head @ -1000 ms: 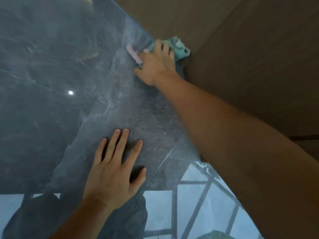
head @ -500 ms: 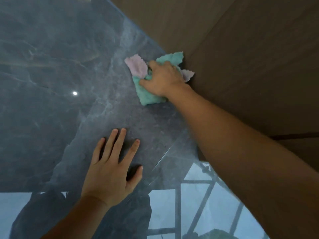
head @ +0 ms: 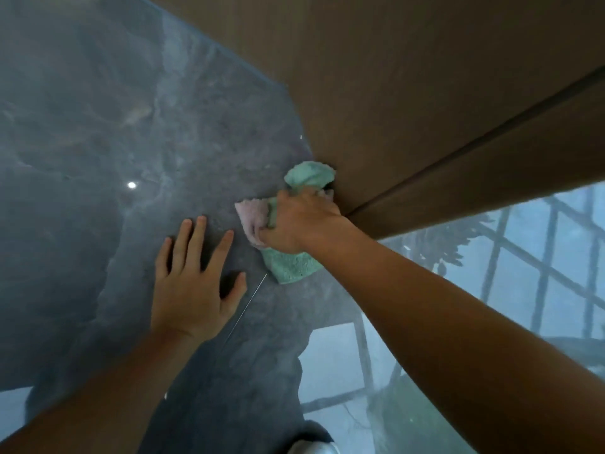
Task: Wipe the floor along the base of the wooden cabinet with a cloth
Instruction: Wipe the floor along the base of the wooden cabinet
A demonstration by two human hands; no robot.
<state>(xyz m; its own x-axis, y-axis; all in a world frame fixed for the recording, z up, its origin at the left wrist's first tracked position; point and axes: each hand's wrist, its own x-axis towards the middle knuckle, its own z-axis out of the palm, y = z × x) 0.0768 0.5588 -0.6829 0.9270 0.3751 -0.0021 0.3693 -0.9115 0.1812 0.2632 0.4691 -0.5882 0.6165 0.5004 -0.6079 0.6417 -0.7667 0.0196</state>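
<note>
A green and pink cloth (head: 294, 263) lies bunched on the glossy dark grey floor (head: 98, 142), right against the base of the brown wooden cabinet (head: 409, 93). My right hand (head: 301, 221) presses down on the cloth and grips it, with its fingers near the cabinet's bottom edge. My left hand (head: 193, 283) rests flat on the floor to the left of the cloth, fingers spread, holding nothing.
The cabinet fills the upper right and shows a dark seam (head: 474, 142) between two panels. The polished floor mirrors a window grid (head: 540, 273) at the lower right and a small light spot (head: 131, 185). A thin tile joint (head: 245, 309) runs beside my left hand.
My right hand has dragged the cloth along the cabinet base toward me, and it now sits next to my left hand. The view has shifted with it, so more of the cabinet's lower panel shows.
</note>
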